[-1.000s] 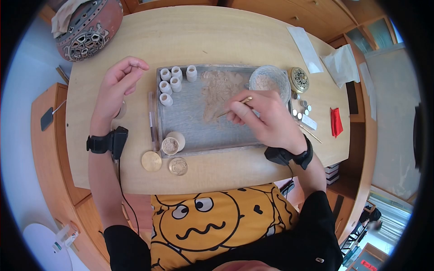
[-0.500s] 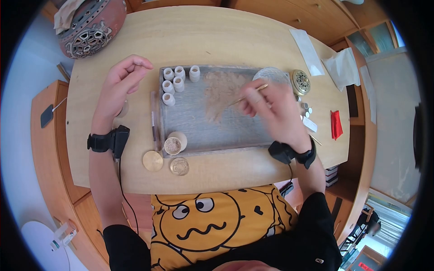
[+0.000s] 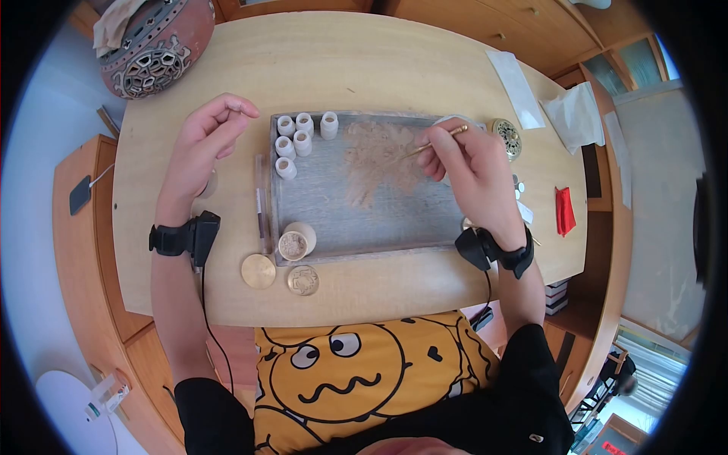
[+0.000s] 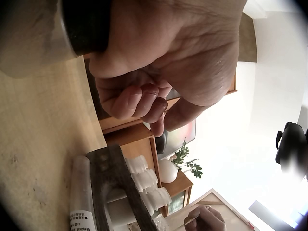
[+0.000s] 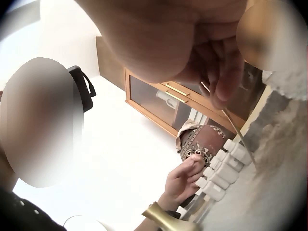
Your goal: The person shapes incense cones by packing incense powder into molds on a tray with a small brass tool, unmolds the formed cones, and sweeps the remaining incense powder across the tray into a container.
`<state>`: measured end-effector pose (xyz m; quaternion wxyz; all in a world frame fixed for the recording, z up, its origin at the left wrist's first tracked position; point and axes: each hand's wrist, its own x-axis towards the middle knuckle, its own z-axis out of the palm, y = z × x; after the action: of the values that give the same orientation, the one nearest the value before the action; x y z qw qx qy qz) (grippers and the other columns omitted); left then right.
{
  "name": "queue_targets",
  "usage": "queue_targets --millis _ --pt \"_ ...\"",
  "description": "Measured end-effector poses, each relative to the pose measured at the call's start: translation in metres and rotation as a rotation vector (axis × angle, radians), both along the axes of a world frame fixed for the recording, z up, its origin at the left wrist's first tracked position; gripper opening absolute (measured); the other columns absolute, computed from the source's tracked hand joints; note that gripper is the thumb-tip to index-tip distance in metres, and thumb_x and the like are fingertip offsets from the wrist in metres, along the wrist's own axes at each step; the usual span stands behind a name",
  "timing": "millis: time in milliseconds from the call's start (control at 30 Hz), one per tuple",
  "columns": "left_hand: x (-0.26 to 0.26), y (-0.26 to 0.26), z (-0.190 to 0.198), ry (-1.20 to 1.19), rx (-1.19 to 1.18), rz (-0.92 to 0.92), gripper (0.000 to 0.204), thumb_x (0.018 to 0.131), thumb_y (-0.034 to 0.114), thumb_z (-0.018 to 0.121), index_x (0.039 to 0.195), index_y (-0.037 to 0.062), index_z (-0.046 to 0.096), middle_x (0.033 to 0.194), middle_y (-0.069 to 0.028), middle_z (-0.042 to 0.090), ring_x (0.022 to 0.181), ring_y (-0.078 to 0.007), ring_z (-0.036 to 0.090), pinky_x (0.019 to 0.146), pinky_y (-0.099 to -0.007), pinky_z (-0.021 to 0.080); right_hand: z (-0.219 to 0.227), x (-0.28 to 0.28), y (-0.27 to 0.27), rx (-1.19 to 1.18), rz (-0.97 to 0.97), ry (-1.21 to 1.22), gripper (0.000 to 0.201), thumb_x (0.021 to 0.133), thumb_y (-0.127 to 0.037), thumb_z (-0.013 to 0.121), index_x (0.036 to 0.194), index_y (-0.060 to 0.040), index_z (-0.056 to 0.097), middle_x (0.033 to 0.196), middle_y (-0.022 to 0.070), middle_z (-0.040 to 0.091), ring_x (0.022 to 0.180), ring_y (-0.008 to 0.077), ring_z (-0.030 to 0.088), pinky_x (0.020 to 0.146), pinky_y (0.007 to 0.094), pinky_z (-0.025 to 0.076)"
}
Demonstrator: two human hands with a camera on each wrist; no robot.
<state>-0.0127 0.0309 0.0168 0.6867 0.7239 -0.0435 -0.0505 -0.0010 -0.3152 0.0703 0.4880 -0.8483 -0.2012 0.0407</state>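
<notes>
While the right hand [image 3: 487,173] pinches a thin gold-colored stick [image 3: 419,151] between thumb and fingers, the stick slants down to the tan powder [image 3: 373,163] spread in the gray tray [image 3: 326,216]. The left hand [image 3: 201,148] is positioned beyond the tray's left edge, fingers loosely curled, with nothing visible in its grip. Six white bottles [image 3: 285,168] stand at the tray's far left corner. A powder-filled cup [image 3: 305,233] occupies the near left corner; a round gold lid [image 3: 258,271] lies outside on the table [image 3: 227,45].
</notes>
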Motion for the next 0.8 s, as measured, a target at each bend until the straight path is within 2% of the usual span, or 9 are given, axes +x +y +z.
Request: queue_targets --millis 67,133,167,300,367,500,567,667,800 --pt "0.001 -0.001 -0.002 0.000 -0.010 -0.013 0.013 0.100 0.013 0.057 0.107 0.0055 0.065 0.073 0.0093 0.044 0.060 0.0004 0.030 0.053 -0.0193 0.022 0.001 -0.009 0.000 0.010 0.016 0.028 0.021 0.099 -0.009 0.056 0.090 0.0066 0.067 0.073 0.0144 0.071 0.064 0.0209 0.071 0.061 0.0281 0.055" --pt "0.001 -0.001 -0.001 0.004 0.028 0.016 0.013 0.100 0.013 0.057 0.107 0.0052 0.065 0.073 0.0093 0.044 0.060 0.0004 0.030 0.053 -0.0193 0.022 -0.001 -0.017 0.007 -0.040 0.226 0.002 0.024 0.104 -0.010 0.053 0.094 0.0075 0.067 0.079 0.0092 0.070 0.067 0.0137 0.068 0.063 0.0259 0.055" --pt "0.001 -0.001 0.000 0.002 0.030 0.014 0.013 0.100 0.013 0.057 0.107 0.0052 0.065 0.073 0.0093 0.044 0.060 0.0004 0.030 0.053 -0.0193 0.022 -0.007 -0.019 0.010 0.026 0.275 -0.041 0.023 0.103 -0.009 0.053 0.095 0.0073 0.067 0.079 0.0097 0.070 0.067 0.0148 0.069 0.062 0.0263 0.055" --pt "0.000 -0.001 0.000 -0.004 0.009 0.008 0.013 0.100 0.013 0.057 0.106 0.0056 0.065 0.074 0.0092 0.045 0.060 0.0005 0.030 0.053 -0.0193 0.022 -0.014 -0.017 0.012 0.013 0.225 -0.008 0.024 0.103 -0.009 0.053 0.094 0.0080 0.067 0.079 0.0099 0.070 0.067 0.0147 0.069 0.063 0.0264 0.055" --pt "-0.001 -0.001 0.000 -0.005 0.000 0.005 0.013 0.100 0.013 0.057 0.106 0.0058 0.065 0.075 0.0091 0.045 0.060 0.0006 0.030 0.053 -0.0192 0.022 -0.017 -0.011 0.005 0.019 0.072 -0.047 0.018 0.099 -0.008 0.057 0.092 0.0049 0.066 0.070 0.0140 0.070 0.064 0.0219 0.072 0.060 0.0298 0.055" --pt "0.000 -0.001 0.000 0.001 0.014 0.015 0.013 0.100 0.014 0.057 0.106 0.0059 0.065 0.074 0.0093 0.045 0.060 0.0007 0.030 0.053 -0.0193 0.022 -0.006 -0.011 0.003 -0.018 0.009 -0.052 0.018 0.099 -0.009 0.058 0.091 0.0047 0.066 0.070 0.0139 0.070 0.065 0.0210 0.072 0.060 0.0300 0.055" --pt "0.000 -0.001 -0.002 -0.001 0.011 0.011 0.013 0.100 0.014 0.057 0.107 0.0059 0.065 0.074 0.0093 0.045 0.060 0.0007 0.030 0.053 -0.0194 0.022 -0.004 -0.025 0.010 -0.006 0.162 -0.052 0.023 0.102 -0.007 0.054 0.092 0.0096 0.067 0.081 0.0109 0.071 0.067 0.0151 0.069 0.063 0.0262 0.056" --pt "0.002 0.000 -0.002 0.004 0.024 0.006 0.013 0.100 0.014 0.057 0.107 0.0058 0.065 0.073 0.0094 0.045 0.059 0.0005 0.030 0.053 -0.0193 0.022 -0.011 -0.037 0.023 0.047 0.309 -0.092 0.020 0.102 -0.008 0.056 0.096 0.0070 0.068 0.081 0.0111 0.072 0.068 0.0151 0.071 0.064 0.0261 0.057" --pt "0.000 -0.002 0.000 -0.009 0.019 0.009 0.013 0.100 0.014 0.057 0.107 0.0056 0.065 0.073 0.0095 0.044 0.059 0.0004 0.030 0.053 -0.0194 0.022 -0.016 -0.035 0.025 0.015 0.288 -0.091 0.020 0.102 -0.007 0.055 0.096 0.0074 0.068 0.080 0.0117 0.072 0.068 0.0149 0.071 0.064 0.0262 0.057"
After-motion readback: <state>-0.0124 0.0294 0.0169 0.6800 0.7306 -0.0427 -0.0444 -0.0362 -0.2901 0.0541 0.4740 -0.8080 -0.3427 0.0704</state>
